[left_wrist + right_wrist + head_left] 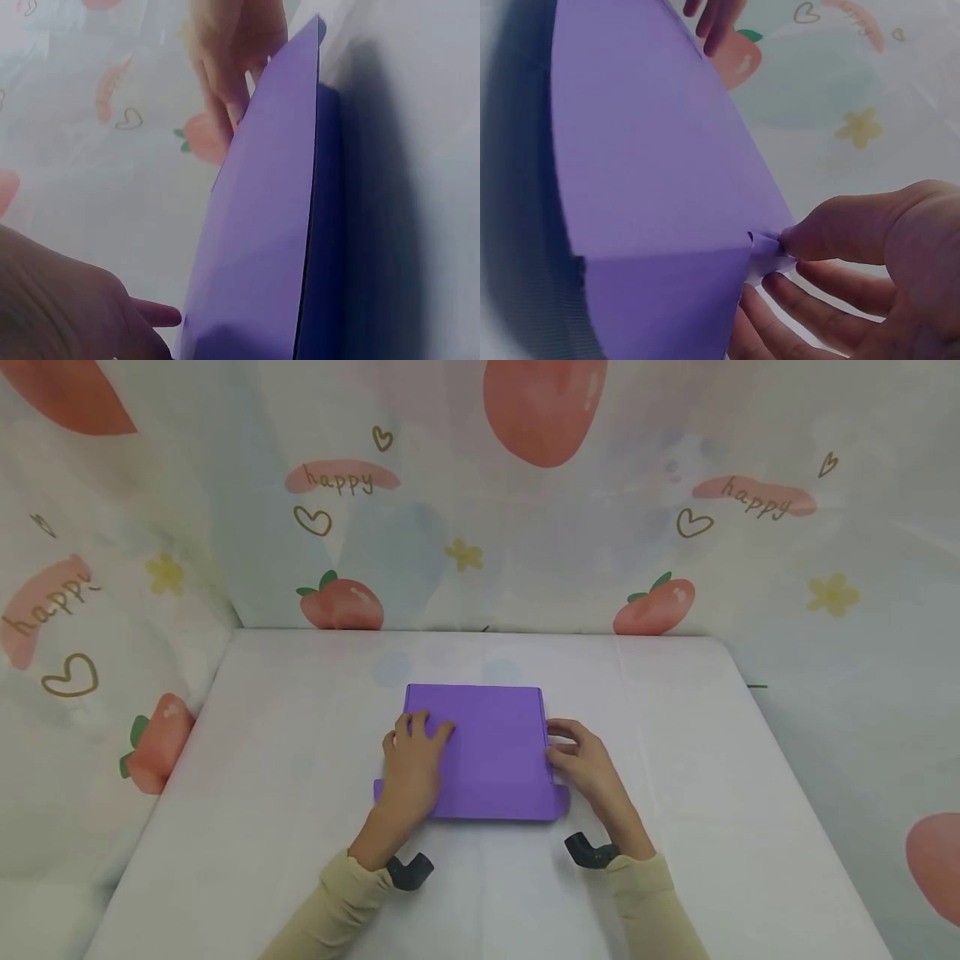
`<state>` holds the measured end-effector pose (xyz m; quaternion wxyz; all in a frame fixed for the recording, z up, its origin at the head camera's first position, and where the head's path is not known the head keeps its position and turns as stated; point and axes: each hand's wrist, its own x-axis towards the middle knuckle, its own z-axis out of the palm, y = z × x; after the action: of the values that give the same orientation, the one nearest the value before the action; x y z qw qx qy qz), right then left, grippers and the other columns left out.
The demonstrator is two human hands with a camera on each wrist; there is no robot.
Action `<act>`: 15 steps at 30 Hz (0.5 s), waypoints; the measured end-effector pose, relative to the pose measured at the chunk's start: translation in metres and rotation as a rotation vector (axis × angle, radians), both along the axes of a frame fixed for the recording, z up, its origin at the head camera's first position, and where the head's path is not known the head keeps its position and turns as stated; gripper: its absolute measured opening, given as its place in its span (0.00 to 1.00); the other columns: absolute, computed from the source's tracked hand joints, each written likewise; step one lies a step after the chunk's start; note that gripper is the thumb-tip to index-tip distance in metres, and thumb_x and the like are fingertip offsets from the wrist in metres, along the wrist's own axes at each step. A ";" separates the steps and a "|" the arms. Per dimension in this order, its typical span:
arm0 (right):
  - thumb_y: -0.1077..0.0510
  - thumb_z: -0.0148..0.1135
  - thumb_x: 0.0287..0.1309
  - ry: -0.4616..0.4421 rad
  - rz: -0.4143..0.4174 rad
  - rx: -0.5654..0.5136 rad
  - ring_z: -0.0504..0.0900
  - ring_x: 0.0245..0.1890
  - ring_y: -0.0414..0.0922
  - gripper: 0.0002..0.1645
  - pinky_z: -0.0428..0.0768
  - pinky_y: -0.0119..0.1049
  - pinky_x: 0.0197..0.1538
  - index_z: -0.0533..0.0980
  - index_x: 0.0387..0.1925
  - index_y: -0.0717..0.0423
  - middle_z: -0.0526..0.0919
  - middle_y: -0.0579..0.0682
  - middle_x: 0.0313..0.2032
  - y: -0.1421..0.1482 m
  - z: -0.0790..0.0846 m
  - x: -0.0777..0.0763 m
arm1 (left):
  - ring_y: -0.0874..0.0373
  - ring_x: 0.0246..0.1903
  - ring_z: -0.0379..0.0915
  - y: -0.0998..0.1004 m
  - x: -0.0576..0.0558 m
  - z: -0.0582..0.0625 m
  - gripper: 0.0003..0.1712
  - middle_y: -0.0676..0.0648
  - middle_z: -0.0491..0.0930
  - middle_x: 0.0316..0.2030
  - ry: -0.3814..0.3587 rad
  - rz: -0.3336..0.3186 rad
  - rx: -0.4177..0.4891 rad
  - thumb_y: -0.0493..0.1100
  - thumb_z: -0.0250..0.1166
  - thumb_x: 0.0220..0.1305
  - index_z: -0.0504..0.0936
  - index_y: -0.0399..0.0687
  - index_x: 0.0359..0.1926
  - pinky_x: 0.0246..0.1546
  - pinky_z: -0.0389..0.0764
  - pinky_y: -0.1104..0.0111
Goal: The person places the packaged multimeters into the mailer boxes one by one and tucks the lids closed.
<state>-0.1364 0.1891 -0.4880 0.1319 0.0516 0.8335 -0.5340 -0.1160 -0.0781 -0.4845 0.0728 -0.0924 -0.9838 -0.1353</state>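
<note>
A purple cardboard box (487, 735) lies on the white table, its lid panel down and its front flap jutting out at both sides. My left hand (414, 764) lies over the box's left edge, thumb on the lid and fingers spread along the edge. At the right edge, my right hand (588, 764) has its thumb and fingers at the side. The right wrist view shows that thumb and the fingertips pinching a small folded side tab (769, 247) by the lid's corner. What lies inside the box is hidden.
The white tabletop (300, 718) surrounds the box. Behind it and at the sides hangs a printed curtain (540, 552) with strawberries, hearts and flowers. Black wrist mounts (410, 872) stick out by the sleeves.
</note>
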 end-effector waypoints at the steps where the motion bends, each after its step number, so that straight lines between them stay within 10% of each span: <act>1: 0.62 0.60 0.71 0.006 -0.003 0.001 0.78 0.68 0.61 0.32 0.79 0.54 0.68 0.67 0.74 0.58 0.72 0.63 0.73 0.000 -0.001 0.001 | 0.33 0.67 0.66 0.003 0.001 0.000 0.33 0.36 0.73 0.64 0.000 -0.015 -0.007 0.26 0.63 0.63 0.80 0.58 0.64 0.61 0.74 0.36; 15: 0.61 0.61 0.71 -0.006 -0.032 0.027 0.74 0.70 0.60 0.36 0.79 0.57 0.67 0.63 0.76 0.54 0.69 0.59 0.74 -0.008 -0.006 0.009 | 0.27 0.69 0.64 0.025 0.010 0.003 0.34 0.35 0.73 0.65 -0.041 -0.057 0.016 0.26 0.68 0.57 0.81 0.56 0.63 0.65 0.68 0.30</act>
<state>-0.1272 0.1815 -0.4944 0.1253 0.0683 0.8393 -0.5247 -0.1063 -0.0529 -0.4812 0.0496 -0.1171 -0.9809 -0.1473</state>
